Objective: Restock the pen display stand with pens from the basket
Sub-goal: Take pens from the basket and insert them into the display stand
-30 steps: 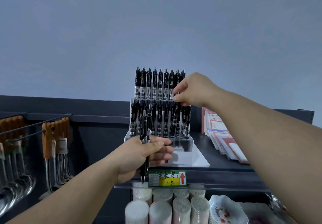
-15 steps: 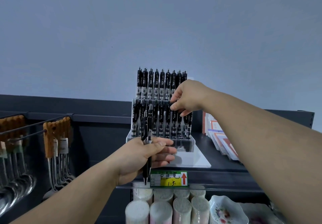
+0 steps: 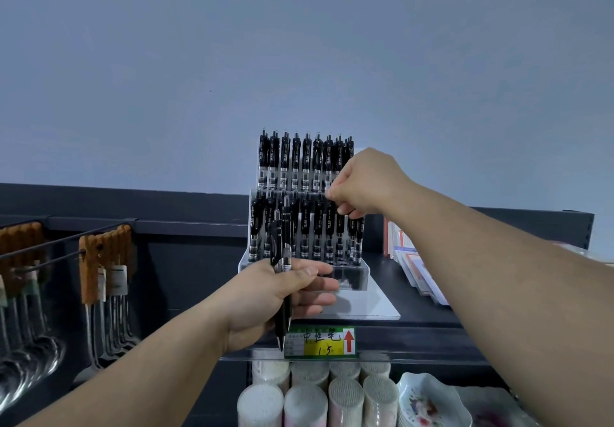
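A clear tiered pen display stand (image 3: pixel 360 274) sits on the top shelf, with two rows of upright black pens (image 3: pixel 295 164). My left hand (image 3: pixel 282 297) is in front of the stand's lower left and grips a few black pens (image 3: pixel 282 310) upright, tips down. My right hand (image 3: pixel 368 184) is at the right end of the lower row, its fingers curled and pinching the top of a black pen (image 3: pixel 345 210) there. No basket is in view.
A price label (image 3: pixel 320 342) hangs on the shelf edge below the stand. Cards or notebooks (image 3: pixel 418 267) lie to the right. Spoons with wooden handles (image 3: pixel 106 260) hang at left. White cylinders (image 3: pixel 305 400) and a flowered dish (image 3: pixel 428 403) are on the lower shelf.
My right hand has come down from the upper row to the right end of the lower row. My left hand has stayed put with its pens.
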